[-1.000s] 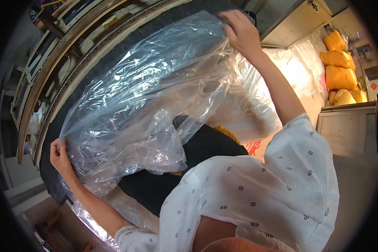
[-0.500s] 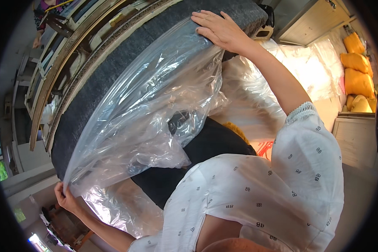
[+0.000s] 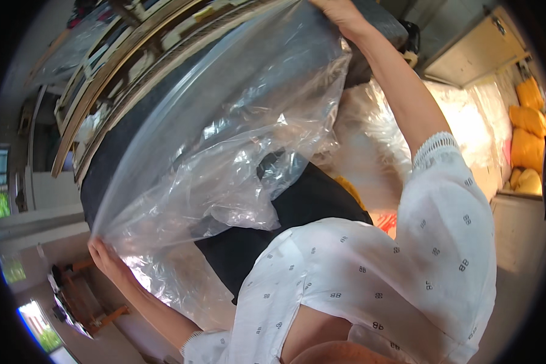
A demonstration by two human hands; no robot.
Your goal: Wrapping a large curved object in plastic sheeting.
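A large clear plastic sheet (image 3: pixel 224 121) stretches across a long dark grey, fabric-like slab (image 3: pixel 112 151), its upper edge pulled taut and its lower part hanging crumpled toward my lap. At the lower left my left hand (image 3: pixel 106 255) pinches one end of that edge. My right hand (image 3: pixel 343 15) is raised at the top, closed on the sheet's other end; its fingertips are partly cut off by the picture's border. Through the plastic and below it shows my black-clothed leg (image 3: pixel 315 200).
Beyond the slab runs a wooden frame (image 3: pixel 97 85) with curved rails. Yellow bundles (image 3: pixel 528 148) are stacked at the far right near a pale cabinet (image 3: pixel 476 45). More shiny plastic (image 3: pixel 467 115) lies on the right. A brown wooden stand (image 3: pixel 82 297) is at the lower left.
My right hand, earlier flat on the sheet over the slab, has moved up and away with the plastic. My left hand has risen slightly. The sheet now covers more of the slab.
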